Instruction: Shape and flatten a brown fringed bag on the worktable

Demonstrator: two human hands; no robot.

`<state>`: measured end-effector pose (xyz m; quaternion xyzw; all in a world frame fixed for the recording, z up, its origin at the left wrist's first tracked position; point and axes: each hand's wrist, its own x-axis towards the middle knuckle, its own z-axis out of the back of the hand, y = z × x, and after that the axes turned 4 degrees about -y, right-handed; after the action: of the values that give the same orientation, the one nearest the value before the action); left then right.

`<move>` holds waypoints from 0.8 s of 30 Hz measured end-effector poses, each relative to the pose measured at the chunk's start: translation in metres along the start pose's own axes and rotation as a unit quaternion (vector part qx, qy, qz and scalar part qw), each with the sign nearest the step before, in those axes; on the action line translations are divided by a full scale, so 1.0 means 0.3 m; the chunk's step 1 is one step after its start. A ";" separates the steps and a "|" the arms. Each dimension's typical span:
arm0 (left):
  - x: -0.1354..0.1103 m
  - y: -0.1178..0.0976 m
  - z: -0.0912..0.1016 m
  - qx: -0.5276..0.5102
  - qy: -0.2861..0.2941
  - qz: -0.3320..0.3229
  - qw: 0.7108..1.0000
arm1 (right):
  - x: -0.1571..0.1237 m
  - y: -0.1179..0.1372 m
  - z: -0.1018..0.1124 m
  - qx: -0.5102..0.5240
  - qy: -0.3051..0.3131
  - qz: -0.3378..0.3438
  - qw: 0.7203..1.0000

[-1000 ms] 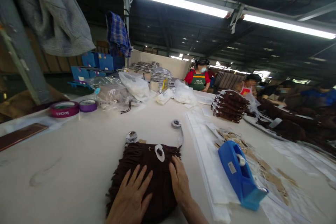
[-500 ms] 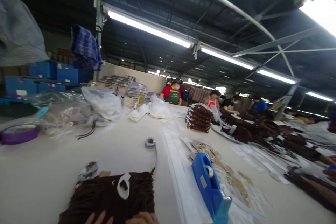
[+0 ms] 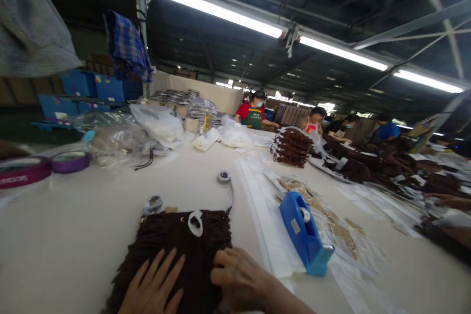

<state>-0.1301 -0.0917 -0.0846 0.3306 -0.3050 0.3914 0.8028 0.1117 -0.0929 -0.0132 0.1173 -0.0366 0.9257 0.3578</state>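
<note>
One brown fringed bag, one blue tape dispenser, two tape rolls, two hands.

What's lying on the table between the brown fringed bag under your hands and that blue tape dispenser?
In the head view, a stack of long white strips lies between the brown fringed fabric bag and the blue plastic tape dispenser, running away along the white table.

Light: bright ceiling tubes glaring white | roof dark | table evenly lit, soft shadows | edges bent by wide lens | right side smeared, far workers soft.
</note>
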 end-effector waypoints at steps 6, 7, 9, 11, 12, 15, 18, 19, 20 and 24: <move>0.018 -0.018 0.059 -0.004 0.055 0.016 0.998 | -0.111 -0.069 0.072 0.079 0.104 -0.099 0.986; 0.015 -0.019 0.056 -0.005 0.056 0.017 0.998 | -0.126 -0.077 0.072 0.131 0.094 -0.127 0.979; 0.013 -0.021 0.053 -0.005 0.057 0.020 0.998 | -0.143 -0.091 0.071 0.277 0.084 -0.202 0.936; 0.019 -0.021 0.056 -0.004 0.059 0.025 0.998 | -0.138 -0.100 0.069 0.382 0.066 -0.309 0.868; 0.022 -0.020 0.059 -0.002 0.059 0.026 0.998 | -0.128 -0.101 0.067 0.390 0.045 -0.354 0.849; 0.030 -0.020 0.067 0.001 0.055 0.027 0.998 | -0.064 -0.081 0.058 0.301 -0.061 -0.337 0.890; 0.026 -0.021 0.068 0.003 0.058 0.027 0.998 | 0.035 -0.039 0.040 0.214 -0.077 -0.143 0.963; 0.024 -0.021 0.067 0.004 0.060 0.027 0.998 | 0.069 -0.028 0.031 0.191 -0.061 -0.087 0.976; 0.022 -0.021 0.066 0.005 0.059 0.027 0.998 | 0.100 -0.022 0.022 0.167 -0.038 -0.050 0.984; 0.022 -0.021 0.065 0.008 0.058 0.030 0.998 | 0.152 -0.051 -0.003 0.087 0.057 -0.006 0.995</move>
<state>-0.1259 -0.1069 -0.0700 0.3048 -0.2643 0.4359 0.8045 0.0893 -0.0516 -0.0033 0.0951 0.0653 0.9286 0.3528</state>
